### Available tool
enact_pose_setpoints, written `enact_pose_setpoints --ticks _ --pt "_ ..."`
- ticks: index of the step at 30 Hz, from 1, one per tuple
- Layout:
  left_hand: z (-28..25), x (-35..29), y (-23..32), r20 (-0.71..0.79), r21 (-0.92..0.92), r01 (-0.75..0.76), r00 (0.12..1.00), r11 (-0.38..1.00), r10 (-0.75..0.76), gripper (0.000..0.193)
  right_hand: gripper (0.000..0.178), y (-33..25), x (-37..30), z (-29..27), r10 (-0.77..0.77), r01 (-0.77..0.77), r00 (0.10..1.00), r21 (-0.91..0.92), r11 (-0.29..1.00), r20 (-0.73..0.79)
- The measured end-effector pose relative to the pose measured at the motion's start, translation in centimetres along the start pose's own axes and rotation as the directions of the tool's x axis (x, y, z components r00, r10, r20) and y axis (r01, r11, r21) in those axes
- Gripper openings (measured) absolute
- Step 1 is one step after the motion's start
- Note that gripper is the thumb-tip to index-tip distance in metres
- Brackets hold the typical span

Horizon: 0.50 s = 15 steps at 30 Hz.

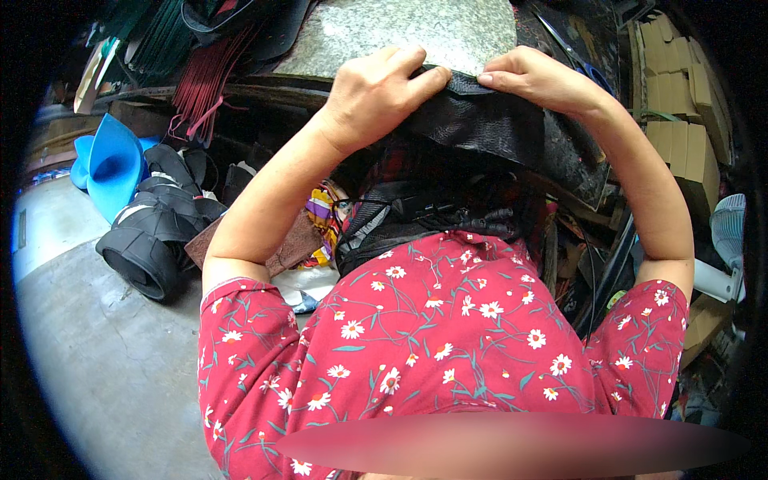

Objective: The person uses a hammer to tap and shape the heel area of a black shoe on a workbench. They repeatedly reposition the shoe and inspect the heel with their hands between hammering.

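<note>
A piece of black, leather-like material (488, 122) with a textured, shiny surface hangs over the near edge of a speckled grey stone slab (400, 34). Its upper edge looks folded and runs between both hands. With thumb and curled fingers, my left hand (382, 90) grips this edge on the left. My right hand (544, 82) pinches the same edge farther right, its thumb pointing left. Both hands lie just at the slab's front edge. Blue-handled scissors (590, 74) rest beyond my right hand.
Bundles of dark red strips (212, 76) and dark green strips (166, 48) hang at the far left. Black cup-shaped pieces (148, 248) are piled on the grey floor (96, 344) beside a blue curved piece (112, 164). Stacked beige blocks (680, 96) and a pale blue brush-like object (728, 228) stand right.
</note>
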<state>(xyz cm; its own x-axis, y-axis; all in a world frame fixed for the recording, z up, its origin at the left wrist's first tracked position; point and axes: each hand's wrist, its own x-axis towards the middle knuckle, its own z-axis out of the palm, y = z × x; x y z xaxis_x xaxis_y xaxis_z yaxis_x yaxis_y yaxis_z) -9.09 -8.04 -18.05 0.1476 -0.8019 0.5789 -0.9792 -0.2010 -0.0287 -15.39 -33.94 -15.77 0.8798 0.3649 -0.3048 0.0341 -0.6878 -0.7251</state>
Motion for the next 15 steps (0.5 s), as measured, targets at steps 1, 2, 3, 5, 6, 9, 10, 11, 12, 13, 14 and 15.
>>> enact_pose_setpoints --ticks 1,2,3,5,6,9,10,11,12,13,14,15 --pt "-0.6 0.2 -0.3 0.006 -0.003 -0.009 1.0 1.0 0.009 0.023 0.037 -0.3 -0.3 0.0 -0.044 0.046 0.999 0.067 0.997 -0.026" --pt "-1.2 0.4 -0.6 0.077 -0.06 0.026 0.997 0.998 -0.021 0.024 0.036 -0.7 -0.7 -0.1 -0.052 0.059 0.997 0.118 0.991 -0.064" --pt "-1.8 0.7 -1.1 0.086 -0.214 0.1 0.993 0.972 -0.083 0.026 0.034 -1.1 -1.2 -0.3 -0.09 0.086 0.985 -0.039 0.996 -0.146" --pt "-2.8 1.5 -2.6 0.12 -0.538 0.173 0.985 0.825 -0.128 0.037 0.033 -2.0 -2.3 -0.6 -0.171 0.163 0.962 -0.054 0.985 -0.213" --pt "-3.2 1.8 -3.0 0.411 -0.749 0.48 0.877 0.456 -0.249 0.041 0.033 -2.5 -2.8 -0.7 -0.232 0.224 0.941 -0.061 0.973 -0.247" --pt "-3.7 3.3 -4.3 0.649 -0.659 0.651 0.745 0.377 -0.153 0.038 0.029 -3.7 -3.6 -1.5 -0.332 0.23 0.897 -0.334 0.914 -0.291" --pt "-3.8 3.6 -4.4 0.628 -0.675 0.616 0.769 0.406 -0.122 0.038 0.028 -3.9 -3.7 -1.8 -0.406 0.256 0.861 -0.429 0.866 -0.307" --pt "-4.0 3.9 -4.6 0.607 -0.69 0.579 0.79 0.433 -0.089 0.038 0.026 -4.1 -3.7 -2.1 -0.417 0.249 0.863 -0.478 0.843 -0.287" --pt "-4.1 4.2 -4.6 0.594 -0.699 0.541 0.804 0.468 -0.043 0.037 0.025 -4.1 -3.7 -2.3 -0.446 0.258 0.852 -0.524 0.812 -0.272" --pt "-4.1 4.4 -4.5 0.55 -0.695 0.482 0.834 0.533 -0.037 0.031 0.024 -4.1 -3.6 -2.4 -0.473 0.265 0.843 -0.569 0.779 -0.255" --pt "-4.2 4.5 -4.5 0.47 -0.648 0.365 0.882 0.669 -0.025 0.029 0.023 -4.0 -3.4 -2.5 -0.494 0.261 0.831 -0.604 0.753 -0.257" --pt "-4.0 4.5 -4.3 0.408 -0.565 0.253 0.913 0.786 0.0 0.027 0.022 -3.8 -3.2 -2.5 -0.512 0.257 0.818 -0.632 0.731 -0.26"
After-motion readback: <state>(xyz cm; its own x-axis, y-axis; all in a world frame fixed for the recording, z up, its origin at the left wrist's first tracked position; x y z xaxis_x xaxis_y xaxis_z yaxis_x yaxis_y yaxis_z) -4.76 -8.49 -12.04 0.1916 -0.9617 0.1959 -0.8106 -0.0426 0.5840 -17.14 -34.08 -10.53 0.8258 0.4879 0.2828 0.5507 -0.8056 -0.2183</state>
